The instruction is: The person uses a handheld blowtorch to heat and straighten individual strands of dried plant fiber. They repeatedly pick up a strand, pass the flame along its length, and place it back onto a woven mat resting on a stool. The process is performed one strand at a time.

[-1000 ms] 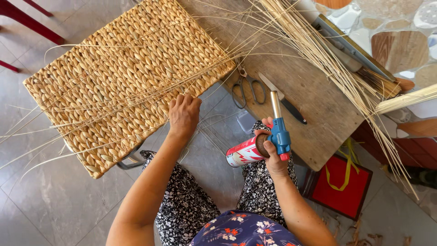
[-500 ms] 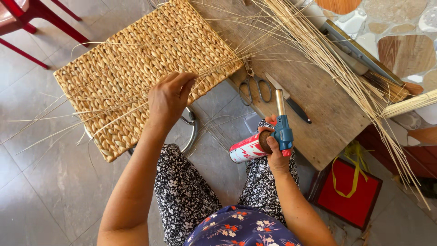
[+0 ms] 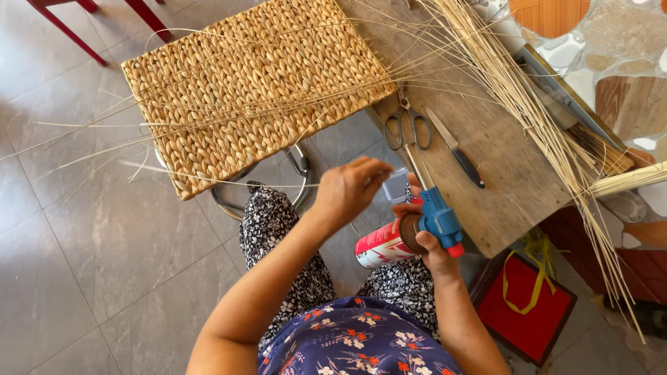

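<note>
My right hand (image 3: 432,244) has a firm grip on the blue torch head (image 3: 438,217). Canister (image 3: 381,244) looks rigid, slick, so I'd hold the neck. Left hand (image 3: 349,191) is loosely curled, holding nothing.

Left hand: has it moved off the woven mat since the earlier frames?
Yes. The left hand has come off the woven mat and back toward the body, now close beside the blue torch head that the right hand holds on the gas canister.

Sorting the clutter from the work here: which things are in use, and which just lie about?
In use:
right hand gripping blue gas torch on its red-and-white can
left hand at the torch's nozzle

Lying about:
woven mat
scissors
knife
straw bundle
red bag
</note>
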